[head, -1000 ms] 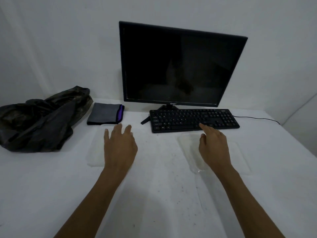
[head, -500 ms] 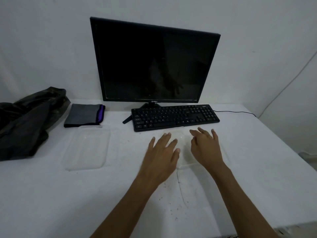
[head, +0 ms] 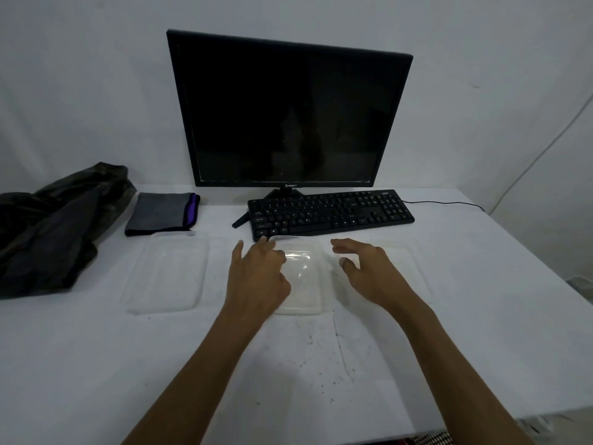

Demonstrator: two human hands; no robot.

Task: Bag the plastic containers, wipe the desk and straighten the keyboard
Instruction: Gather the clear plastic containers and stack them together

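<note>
A clear plastic container (head: 305, 284) lies in front of the black keyboard (head: 330, 213), its far rim reaching the keyboard's front edge. My left hand (head: 256, 277) grips its left side, thumb on top. On its right side my right hand (head: 365, 271) hovers with fingers spread and holds nothing. Right of that hand lies a faint clear plastic piece (head: 407, 268); whether it joins the container I cannot tell. Another clear container (head: 167, 274) lies flat to the left. A folded grey cloth (head: 160, 213) with a purple edge lies behind it, beside a crumpled black bag (head: 48, 226). The keyboard sits slightly askew.
A dark monitor (head: 288, 114) stands behind the keyboard against the white wall. The keyboard's cable (head: 449, 203) runs off to the right. Dark crumbs (head: 321, 345) speckle the white desk (head: 96, 364) near me. The desk's right edge (head: 545, 252) drops off beside my right arm.
My left hand crossed from the left container to the middle one and took hold of its left side. My right hand drew back from the keyboard to the container's right side.
</note>
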